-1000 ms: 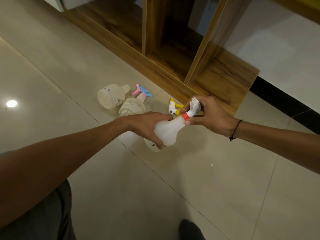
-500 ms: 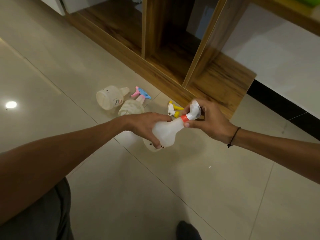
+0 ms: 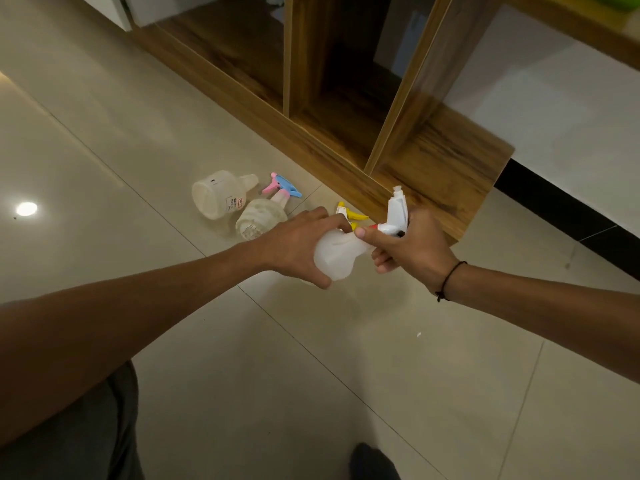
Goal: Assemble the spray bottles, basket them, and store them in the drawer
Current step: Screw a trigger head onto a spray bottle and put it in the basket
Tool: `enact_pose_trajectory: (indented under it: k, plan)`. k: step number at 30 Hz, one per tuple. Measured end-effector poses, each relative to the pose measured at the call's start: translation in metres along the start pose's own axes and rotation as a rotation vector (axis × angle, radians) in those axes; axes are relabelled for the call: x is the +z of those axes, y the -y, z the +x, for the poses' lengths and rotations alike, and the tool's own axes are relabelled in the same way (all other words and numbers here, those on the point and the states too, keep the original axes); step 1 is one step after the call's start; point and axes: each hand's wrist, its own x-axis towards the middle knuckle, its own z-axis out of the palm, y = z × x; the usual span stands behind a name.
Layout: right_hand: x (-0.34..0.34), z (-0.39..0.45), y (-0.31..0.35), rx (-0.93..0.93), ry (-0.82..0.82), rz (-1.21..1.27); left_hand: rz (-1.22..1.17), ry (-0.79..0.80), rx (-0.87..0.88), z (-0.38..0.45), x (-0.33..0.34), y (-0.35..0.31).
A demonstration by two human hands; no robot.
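My left hand grips the body of a white translucent spray bottle held above the floor. My right hand curls round its white trigger head with a red collar at the neck. On the floor behind lie a headless clear bottle on its side, a clear bottle with a pink and blue trigger head, and a yellow and white trigger head, partly hidden by my fingers.
A wooden shelf unit with open low compartments stands on the tiled floor just behind the bottles. A white wall with a black skirting runs to the right. A dark shoe tip shows at the bottom edge.
The trigger head has turned in my right hand, its nozzle now pointing up. My right hand has shifted its hold lower round the neck. The left hand keeps hold of the bottle body.
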Motion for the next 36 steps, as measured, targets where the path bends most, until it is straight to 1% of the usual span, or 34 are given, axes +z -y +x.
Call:
enact_pose_trajectory:
  k: [2,4,6,7,9,10,11,12,13,14,16,17,18,20,21,23,25,28,31,32,34,36]
  plan:
    - [-0.003,0.002,0.001,-0.014,0.021,-0.036,-0.011,0.027,-0.018,0.001,-0.001,0.001]
    - [-0.008,0.004,-0.001,-0.018,-0.003,-0.034,-0.065,0.075,-0.016,0.002,-0.006,0.002]
    - [-0.013,0.004,-0.002,-0.025,-0.030,0.008,-0.180,0.060,-0.030,0.002,-0.015,0.004]
    - [-0.015,0.004,-0.002,-0.032,-0.039,0.028,-0.291,0.041,-0.065,0.002,-0.021,0.005]
    - [-0.021,0.004,0.000,-0.052,-0.058,0.068,-0.636,0.025,-0.224,0.004,-0.030,0.007]
    - [-0.023,0.004,0.002,-0.064,-0.066,0.087,-0.813,0.034,-0.340,0.006,-0.033,0.009]
    - [-0.025,0.004,0.004,-0.079,-0.068,0.100,-0.941,0.052,-0.451,0.008,-0.035,0.012]
    - [-0.025,0.004,0.006,-0.095,-0.067,0.101,-1.002,0.089,-0.536,0.009,-0.036,0.014]
    - [-0.025,0.004,0.007,-0.108,-0.065,0.091,-1.017,0.165,-0.582,0.009,-0.037,0.016]
    - [-0.024,0.004,0.008,-0.118,-0.065,0.079,-1.018,0.269,-0.589,0.008,-0.036,0.018]
    - [-0.024,0.005,0.008,-0.116,-0.080,0.067,-1.058,0.451,-0.528,0.007,-0.034,0.021]
    - [-0.025,0.005,0.008,-0.101,-0.093,0.071,-1.106,0.483,-0.490,0.007,-0.033,0.021]
    - [-0.027,0.005,0.006,-0.077,-0.109,0.080,-1.165,0.477,-0.451,0.006,-0.032,0.021]
    - [-0.030,0.004,0.002,-0.017,-0.141,0.116,-1.247,0.399,-0.372,0.007,-0.030,0.021]
    - [-0.032,0.004,0.000,0.009,-0.149,0.138,-1.246,0.344,-0.339,0.009,-0.029,0.021]
    - [-0.033,0.004,-0.003,0.026,-0.149,0.159,-1.156,0.243,-0.302,0.012,-0.026,0.018]
    - [-0.033,0.006,-0.003,0.000,-0.132,0.125,-1.004,0.199,-0.268,0.015,-0.024,0.017]
    - [-0.033,0.008,0.001,-0.049,-0.099,0.053,-0.766,0.180,-0.204,0.019,-0.025,0.016]
    - [-0.030,0.008,0.000,-0.033,-0.113,0.039,-0.446,0.038,-0.115,0.021,-0.024,0.012]
    - [-0.029,0.007,-0.001,-0.021,-0.119,0.035,-0.376,-0.013,-0.091,0.022,-0.021,0.011]
    - [-0.027,0.006,-0.004,-0.005,-0.127,0.016,-0.327,-0.079,-0.056,0.022,-0.011,0.007]
    - [-0.026,0.005,-0.006,0.013,-0.140,-0.005,-0.297,-0.095,-0.049,0.023,-0.002,0.004]
